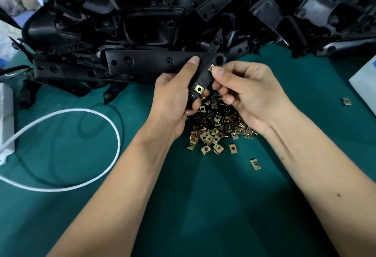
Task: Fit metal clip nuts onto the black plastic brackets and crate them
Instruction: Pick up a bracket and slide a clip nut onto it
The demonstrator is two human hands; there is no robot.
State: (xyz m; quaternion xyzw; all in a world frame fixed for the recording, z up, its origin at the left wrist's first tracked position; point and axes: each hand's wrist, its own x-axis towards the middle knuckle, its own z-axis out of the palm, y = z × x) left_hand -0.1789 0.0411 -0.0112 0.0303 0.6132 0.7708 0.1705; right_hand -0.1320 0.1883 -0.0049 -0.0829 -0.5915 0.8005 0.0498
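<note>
Left hand wraps the stiff black plastic bracket; right hand pinches a light, slippery brass-coloured metal clip nut by its edges.

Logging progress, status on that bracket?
Left hand holds bracket, one clip nut fitted. Right hand pinches second nut at bracket edge. Nothing obstructing.

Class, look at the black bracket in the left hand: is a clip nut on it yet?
On: one clip nut sits clipped over the black bracket edge.
</note>
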